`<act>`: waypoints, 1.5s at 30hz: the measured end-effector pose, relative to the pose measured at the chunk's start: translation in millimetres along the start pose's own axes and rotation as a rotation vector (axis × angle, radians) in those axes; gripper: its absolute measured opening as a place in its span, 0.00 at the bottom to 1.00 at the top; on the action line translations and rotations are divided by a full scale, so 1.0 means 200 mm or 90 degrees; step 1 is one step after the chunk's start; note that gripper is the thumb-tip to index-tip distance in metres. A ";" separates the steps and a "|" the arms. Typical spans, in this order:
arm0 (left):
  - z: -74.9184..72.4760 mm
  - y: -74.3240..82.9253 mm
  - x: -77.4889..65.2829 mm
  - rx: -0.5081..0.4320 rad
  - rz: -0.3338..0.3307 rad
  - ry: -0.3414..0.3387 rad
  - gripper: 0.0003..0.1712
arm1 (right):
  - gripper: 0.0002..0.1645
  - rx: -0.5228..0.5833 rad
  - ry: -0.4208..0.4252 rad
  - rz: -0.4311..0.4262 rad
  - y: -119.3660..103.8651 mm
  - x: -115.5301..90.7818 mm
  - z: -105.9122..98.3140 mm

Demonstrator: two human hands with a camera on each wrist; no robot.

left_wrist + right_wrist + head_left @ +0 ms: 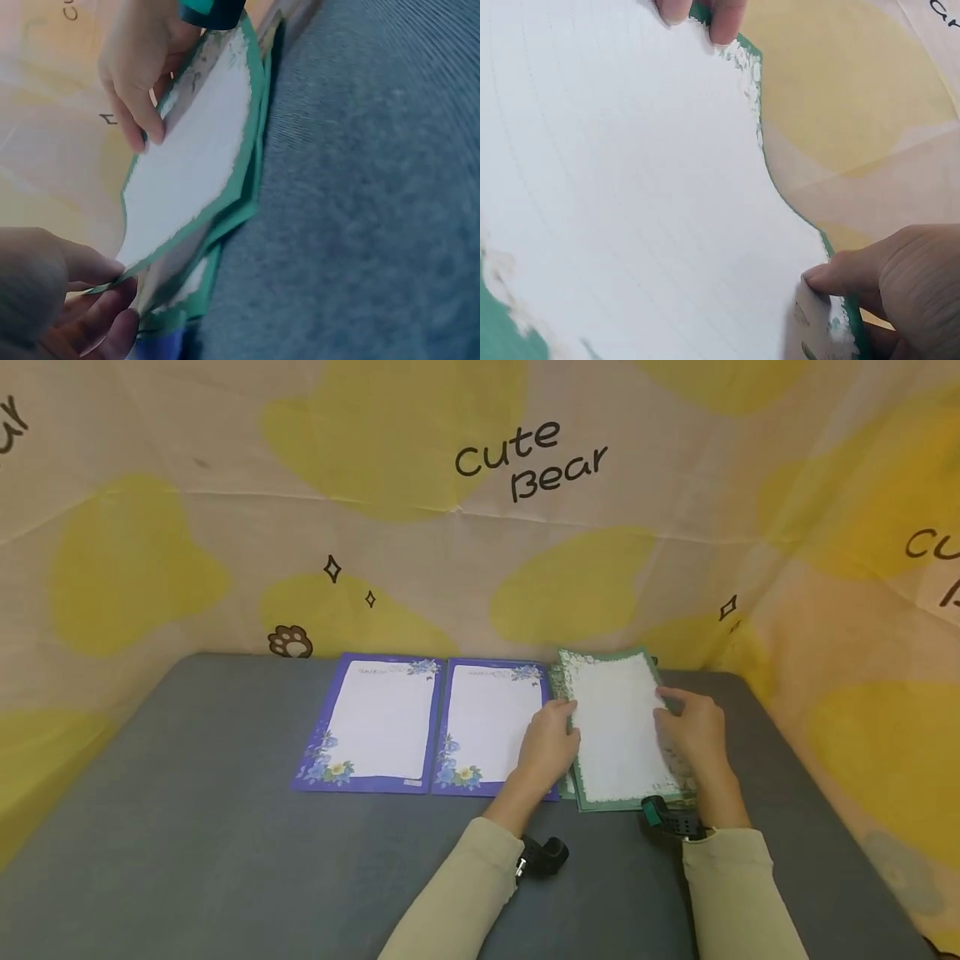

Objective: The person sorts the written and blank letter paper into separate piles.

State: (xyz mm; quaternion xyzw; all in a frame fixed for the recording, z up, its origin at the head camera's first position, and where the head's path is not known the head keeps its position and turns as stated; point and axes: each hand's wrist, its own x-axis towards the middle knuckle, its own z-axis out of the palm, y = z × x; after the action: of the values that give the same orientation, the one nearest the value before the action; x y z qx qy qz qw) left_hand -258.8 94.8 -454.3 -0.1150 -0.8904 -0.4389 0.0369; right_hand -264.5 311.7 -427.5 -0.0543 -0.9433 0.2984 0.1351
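Note:
A green-bordered sheet of lined letter paper (pixel 617 727) with white blossoms along its edge is held up by both hands. My left hand (pixel 546 745) pinches its left edge between thumb and fingers, the sheet bowing at that grip in the left wrist view. On the opposite side my right hand (pixel 696 727) pinches the right edge, thumb (pixel 826 279) on the printed face. Below it lie more green-bordered sheets (pixel 199 289), mostly hidden. To the left are two purple-bordered sheets (pixel 386 718) with blue flowers, side by side; the nearer one (pixel 487 718) is partly covered by my left hand.
The sheets are along the back of a dark grey table (pixel 225 852). A fabric backdrop (pixel 420 543) with yellow patches and "Cute Bear" lettering rises behind and at the sides. Black wrist devices (pixel 546 857) sit on both wrists.

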 end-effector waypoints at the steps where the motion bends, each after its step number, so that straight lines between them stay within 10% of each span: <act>1: 0.01 0.00 0.00 -0.004 -0.001 0.000 0.26 | 0.24 -0.002 0.004 0.007 0.00 0.00 0.01; 27: 0.02 -0.10 0.05 -0.026 -0.054 -0.011 0.20 | 0.23 0.092 0.067 0.126 0.11 -0.03 0.19; 45: -0.01 -0.05 0.04 -0.085 -0.012 0.047 0.18 | 0.22 0.080 0.103 0.090 0.12 -0.05 0.22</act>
State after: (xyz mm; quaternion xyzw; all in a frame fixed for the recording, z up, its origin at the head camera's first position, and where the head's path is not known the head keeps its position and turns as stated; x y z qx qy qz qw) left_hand -268.3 88.7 -459.3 -0.0928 -0.8584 -0.5012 0.0581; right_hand -267.8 306.4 -477.9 -0.1358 -0.9025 0.3606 0.1922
